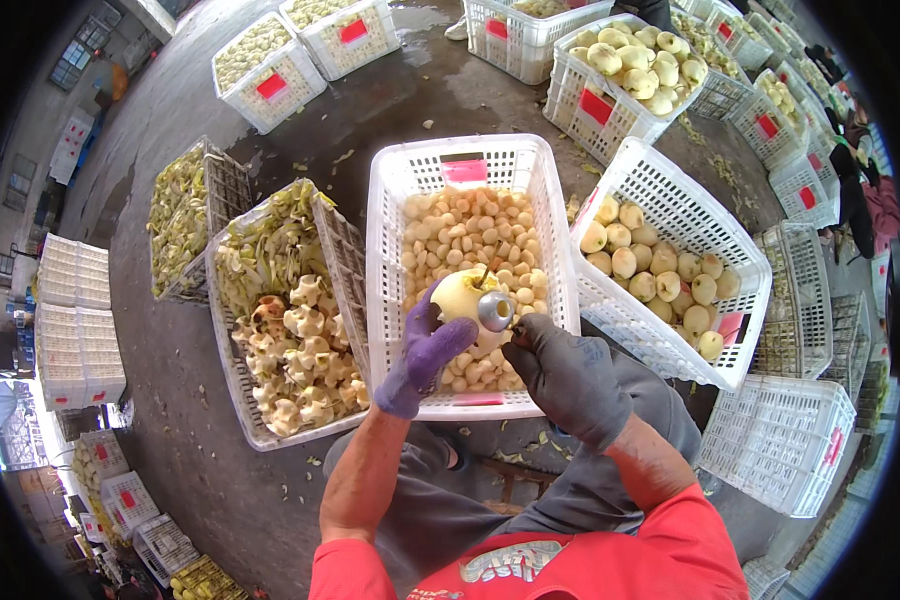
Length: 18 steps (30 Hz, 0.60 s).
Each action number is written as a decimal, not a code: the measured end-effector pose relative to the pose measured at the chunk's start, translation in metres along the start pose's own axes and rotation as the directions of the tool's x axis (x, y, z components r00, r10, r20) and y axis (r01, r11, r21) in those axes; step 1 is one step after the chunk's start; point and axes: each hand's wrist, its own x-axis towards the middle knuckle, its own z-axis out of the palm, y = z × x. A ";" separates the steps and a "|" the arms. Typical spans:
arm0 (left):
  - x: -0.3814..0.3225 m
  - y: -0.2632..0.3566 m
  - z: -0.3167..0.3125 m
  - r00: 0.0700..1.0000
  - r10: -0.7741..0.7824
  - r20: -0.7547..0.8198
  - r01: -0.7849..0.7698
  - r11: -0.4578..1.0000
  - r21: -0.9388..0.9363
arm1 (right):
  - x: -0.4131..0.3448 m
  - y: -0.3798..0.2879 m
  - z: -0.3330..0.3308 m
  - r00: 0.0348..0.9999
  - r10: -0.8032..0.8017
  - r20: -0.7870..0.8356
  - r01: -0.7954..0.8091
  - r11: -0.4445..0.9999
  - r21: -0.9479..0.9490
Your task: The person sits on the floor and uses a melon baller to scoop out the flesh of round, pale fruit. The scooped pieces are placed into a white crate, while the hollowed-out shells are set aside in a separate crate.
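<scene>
My left hand (429,352), in a purple glove, holds a peeled pale fruit (457,296) with a stem over the middle crate. My right hand (570,375), in a grey glove, is closed on a metal scoop tool (496,311), whose round steel head rests against the fruit's right side. Below them a white plastic crate (379,262) holds many round scooped pieces of fruit flesh (469,225). The crate at right (750,300) holds whole peeled fruits (664,266). In the left crate (229,375), scooped-out cores (304,356) lie in front of peelings (270,255).
Another crate of peelings (180,217) stands at far left. Crates of fruit (270,97) line the wet concrete floor (345,112) ahead, one heaped with peeled fruit (637,60). A white crate (780,442) lies at lower right. Several people are at the far right edge.
</scene>
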 end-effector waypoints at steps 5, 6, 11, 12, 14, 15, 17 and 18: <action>-0.002 0.008 0.000 0.999 0.044 0.018 -0.045 0.995 0.085 | 0.003 0.004 -0.003 0.992 0.060 0.114 -0.073 0.991 0.114; -0.002 0.010 0.000 1.000 -0.005 0.007 0.004 0.992 0.126 | 0.003 0.005 -0.005 0.981 0.103 0.167 -0.131 0.978 0.163; -0.001 0.018 -0.002 0.998 -0.050 0.027 0.043 0.977 0.210 | 0.007 0.014 -0.006 0.910 0.212 0.356 -0.335 0.882 0.332; 0.000 0.018 -0.002 0.998 -0.064 0.003 0.062 0.972 0.225 | 0.007 0.015 -0.004 0.902 0.210 0.376 -0.346 0.874 0.342; 0.002 0.018 -0.001 0.996 -0.075 -0.050 0.085 0.964 0.251 | 0.010 0.017 0.001 0.935 0.201 0.294 -0.289 0.910 0.297; 0.002 0.018 -0.001 0.997 -0.056 -0.047 0.065 0.968 0.241 | 0.014 0.017 0.003 0.925 0.249 0.287 -0.328 0.905 0.272; 0.004 0.018 -0.001 0.998 -0.023 -0.056 0.035 0.975 0.218 | 0.013 0.014 0.006 0.980 0.159 0.121 -0.186 0.947 0.263; 0.004 0.018 -0.002 0.998 -0.034 -0.053 0.044 0.978 0.204 | 0.012 0.012 0.005 0.986 0.135 0.097 -0.152 0.970 0.188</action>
